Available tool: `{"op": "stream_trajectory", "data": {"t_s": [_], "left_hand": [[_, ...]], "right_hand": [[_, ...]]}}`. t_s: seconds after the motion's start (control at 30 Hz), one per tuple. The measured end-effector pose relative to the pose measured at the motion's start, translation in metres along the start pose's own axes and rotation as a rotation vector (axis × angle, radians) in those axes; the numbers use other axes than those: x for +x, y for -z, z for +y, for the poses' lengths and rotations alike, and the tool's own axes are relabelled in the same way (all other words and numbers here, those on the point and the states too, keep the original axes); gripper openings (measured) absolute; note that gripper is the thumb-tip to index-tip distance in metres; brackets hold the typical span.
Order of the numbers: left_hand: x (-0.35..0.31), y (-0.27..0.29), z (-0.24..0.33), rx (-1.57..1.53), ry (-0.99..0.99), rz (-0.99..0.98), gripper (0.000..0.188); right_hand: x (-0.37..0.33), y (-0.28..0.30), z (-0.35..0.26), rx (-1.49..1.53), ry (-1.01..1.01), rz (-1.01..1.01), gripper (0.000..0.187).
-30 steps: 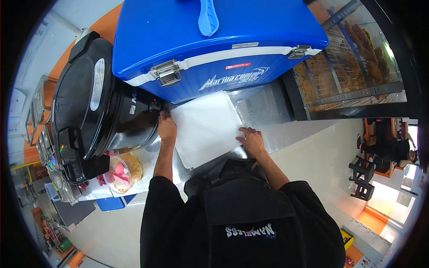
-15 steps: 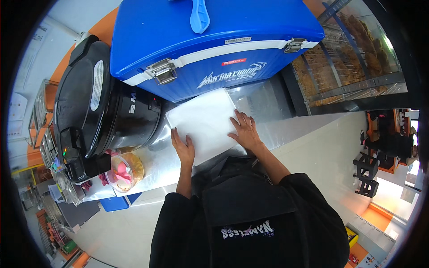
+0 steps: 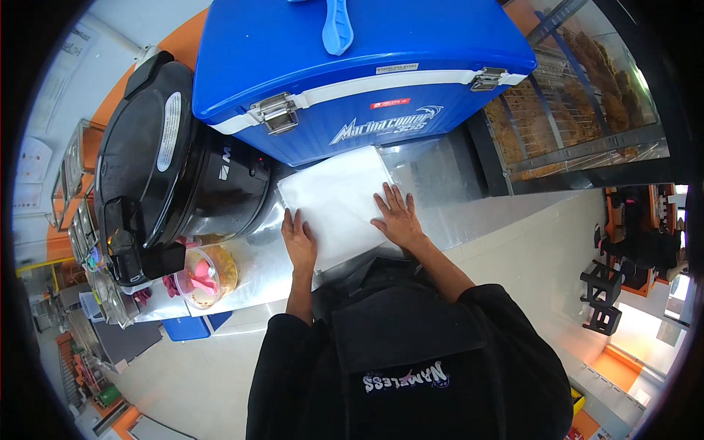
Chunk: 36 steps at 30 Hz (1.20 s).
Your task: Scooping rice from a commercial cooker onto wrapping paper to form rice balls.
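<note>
White paper sheets [image 3: 341, 198], apparently a stack, lie flat on the metal counter [image 3: 433, 180] in front of me. My left hand [image 3: 299, 238] rests at their left edge with its fingers stretched forward. Over on the right edge lies my right hand [image 3: 398, 218], flat, its fingers spread on the paper. Neither hand grips anything. The far edge of the paper reaches close to the front of a big blue cooler box [image 3: 367, 110] with metal latches.
A black lidded cooker [image 3: 227, 183] stands to the left. Beside it is a clear tub [image 3: 213, 275] with a pink utensil inside. A blue-handled tool [image 3: 337, 29] lies on the cooler lid. At the right stands a glass display case [image 3: 579, 95] with browned food. Black stools [image 3: 603, 293] stand farther right.
My right hand has shifted slightly up along the paper's right edge. The left hand's fingers are closer together. The whole view has tilted a little.
</note>
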State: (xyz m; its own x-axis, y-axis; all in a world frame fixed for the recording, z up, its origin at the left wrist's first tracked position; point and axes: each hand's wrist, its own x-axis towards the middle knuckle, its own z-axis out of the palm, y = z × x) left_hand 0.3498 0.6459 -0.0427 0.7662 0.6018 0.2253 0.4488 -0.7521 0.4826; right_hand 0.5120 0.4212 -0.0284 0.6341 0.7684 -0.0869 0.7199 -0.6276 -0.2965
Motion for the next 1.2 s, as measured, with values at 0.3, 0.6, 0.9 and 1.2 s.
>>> {"op": "stream_trajectory", "data": {"t_s": [0.3, 0.6, 0.9, 1.2], "left_hand": [[0.012, 0.011, 0.012, 0.115, 0.025, 0.077, 0.037], [-0.005, 0.006, 0.055, -0.028, -0.073, -0.158, 0.043], [-0.026, -0.003, 0.060, 0.079, -0.206, -0.292, 0.059], [-0.026, -0.003, 0.062, 0.026, -0.195, -0.299, 0.057]], "right_hand": [[0.002, 0.011, -0.001, 0.017, 0.012, 0.002, 0.068], [0.002, 0.015, -0.002, -0.002, 0.052, 0.033, 0.062], [-0.006, 0.005, -0.003, -0.122, 0.030, 0.039, 0.061], [-0.004, 0.002, 0.001, -0.190, 0.043, 0.033, 0.060]]}}
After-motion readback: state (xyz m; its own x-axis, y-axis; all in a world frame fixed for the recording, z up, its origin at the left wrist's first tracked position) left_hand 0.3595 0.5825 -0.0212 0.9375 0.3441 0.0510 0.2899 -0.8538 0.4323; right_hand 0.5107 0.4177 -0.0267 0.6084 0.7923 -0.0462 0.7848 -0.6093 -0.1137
